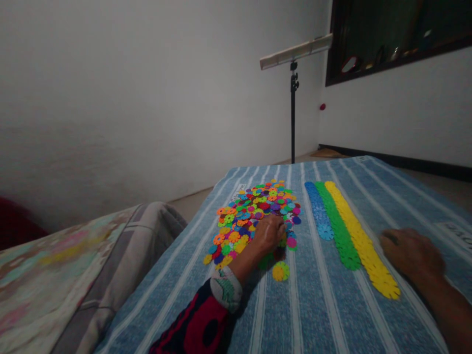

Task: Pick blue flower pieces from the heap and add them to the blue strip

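My left hand (271, 233) reaches into a pile of flower-shaped plastic discs (241, 216) of many colours, its fingers curled down. Whatever they pinch is hidden. Nearer to me, a yellow disc with a green one at its edge (280, 271) lies apart from the pile. Right of the pile run overlapping rows of such discs: a blue row (320, 211), a longer green row (341, 231) and the longest, a yellow row (363, 241). Beside the yellow row is my right hand (413, 253), slightly blurred, with its fingers bent in; anything inside it is out of sight.
A blue cloth with white stripes (306, 319) covers the work surface. On the left is a flowered cloth with a grey border (55, 270). Behind the far edge stands a black pole (293, 118) bearing a pale bar (295, 53), near the white walls.
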The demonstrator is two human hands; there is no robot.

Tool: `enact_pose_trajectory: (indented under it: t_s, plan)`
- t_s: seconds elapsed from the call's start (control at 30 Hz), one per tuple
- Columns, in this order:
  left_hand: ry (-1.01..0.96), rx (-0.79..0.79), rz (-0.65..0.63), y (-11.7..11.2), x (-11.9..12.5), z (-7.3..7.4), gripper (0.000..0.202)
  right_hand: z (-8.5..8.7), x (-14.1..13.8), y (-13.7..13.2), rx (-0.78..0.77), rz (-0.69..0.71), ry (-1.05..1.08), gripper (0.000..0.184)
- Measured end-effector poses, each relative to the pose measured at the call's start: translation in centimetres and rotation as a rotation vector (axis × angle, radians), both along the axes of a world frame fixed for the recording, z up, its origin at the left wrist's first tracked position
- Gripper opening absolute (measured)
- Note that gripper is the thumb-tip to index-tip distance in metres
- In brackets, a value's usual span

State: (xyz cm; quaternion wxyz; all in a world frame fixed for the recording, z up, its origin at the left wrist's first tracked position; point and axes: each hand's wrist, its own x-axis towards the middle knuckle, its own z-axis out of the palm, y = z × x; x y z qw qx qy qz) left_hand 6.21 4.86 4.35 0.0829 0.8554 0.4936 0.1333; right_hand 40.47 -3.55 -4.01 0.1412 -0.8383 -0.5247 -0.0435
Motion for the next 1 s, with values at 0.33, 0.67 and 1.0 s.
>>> enact_pose_trajectory:
  t_s: [0.33,0.67,1.0]
  plan:
    - [-0.115,-0.133,-0.197,-0.7,5.5,-0.4,0.023,1.5,-0.7,0.2,-0.049,-0.021,-0.057,0.042]
    - [-0.096,-0.151,-0.186,0.4,9.3,-1.5,0.025,1.5,-0.8,0.3,-0.021,-0.03,-0.036,0.041]
    - [-0.007,-0.045,-0.092,-0.4,8.5,-2.2,0.029,0.6,-0.4,0.0,0.009,-0.008,-0.015,0.043]
